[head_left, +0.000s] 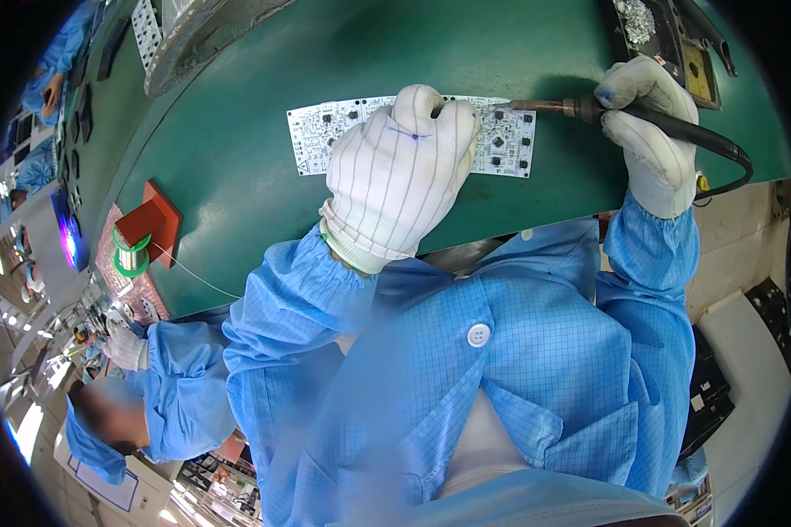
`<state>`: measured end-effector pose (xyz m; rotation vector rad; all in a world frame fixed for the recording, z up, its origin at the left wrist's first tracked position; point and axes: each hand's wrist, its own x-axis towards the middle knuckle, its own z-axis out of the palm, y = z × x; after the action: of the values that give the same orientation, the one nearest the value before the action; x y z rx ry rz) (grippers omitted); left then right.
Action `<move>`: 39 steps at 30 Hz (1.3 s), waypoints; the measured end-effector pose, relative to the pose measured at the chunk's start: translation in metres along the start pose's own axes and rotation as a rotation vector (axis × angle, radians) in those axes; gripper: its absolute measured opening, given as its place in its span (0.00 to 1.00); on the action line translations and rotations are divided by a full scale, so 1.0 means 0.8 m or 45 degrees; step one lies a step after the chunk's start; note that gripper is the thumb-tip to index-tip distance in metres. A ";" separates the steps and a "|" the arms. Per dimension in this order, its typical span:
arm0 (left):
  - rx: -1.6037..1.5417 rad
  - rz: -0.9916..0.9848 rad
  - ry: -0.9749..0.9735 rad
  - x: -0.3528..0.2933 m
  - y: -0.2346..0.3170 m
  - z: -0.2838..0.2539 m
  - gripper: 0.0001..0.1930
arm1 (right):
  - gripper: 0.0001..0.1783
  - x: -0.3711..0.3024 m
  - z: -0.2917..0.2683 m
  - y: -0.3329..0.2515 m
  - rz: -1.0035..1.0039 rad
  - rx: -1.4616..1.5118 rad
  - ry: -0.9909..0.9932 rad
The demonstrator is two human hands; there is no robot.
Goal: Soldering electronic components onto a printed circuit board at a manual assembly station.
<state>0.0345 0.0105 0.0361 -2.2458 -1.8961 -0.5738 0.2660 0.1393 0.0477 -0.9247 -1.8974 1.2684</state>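
A white circuit board (312,132) dotted with small black parts lies on the green work mat (255,105). Over its middle is my left hand (404,162) in a striped white glove, fingers pinched near the iron's tip. Solder wire (189,268) runs from a spool (132,255) to my left sleeve and appears to end in that pinch, though the glove hides the end. My right hand (655,132), also gloved, grips a soldering iron (580,107) held level, its tip over the board's right half.
A reddish-brown stand (156,224) sits beside the spool on pink bubble wrap (119,281). At the upper right are a black tray (655,53) with silvery scraps and a yellow sponge (699,75). The iron's black cable (734,154) loops right. A co-worker (180,378) sits at left.
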 end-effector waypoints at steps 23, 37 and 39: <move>-0.334 0.145 -0.520 0.085 -0.034 -0.037 0.19 | 0.09 0.001 -0.001 -0.013 -0.078 -0.162 -0.132; -0.828 0.092 -1.271 0.121 -0.056 -0.029 0.22 | 0.12 -0.007 -0.004 -0.017 -0.180 0.139 -0.182; -0.834 0.065 -1.302 0.122 -0.053 -0.029 0.21 | 0.12 -0.009 -0.005 -0.017 -0.204 0.150 -0.154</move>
<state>0.0014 0.1002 0.0887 -3.4654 -2.2225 0.0470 0.2708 0.1315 0.0606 -0.6354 -1.9241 1.3488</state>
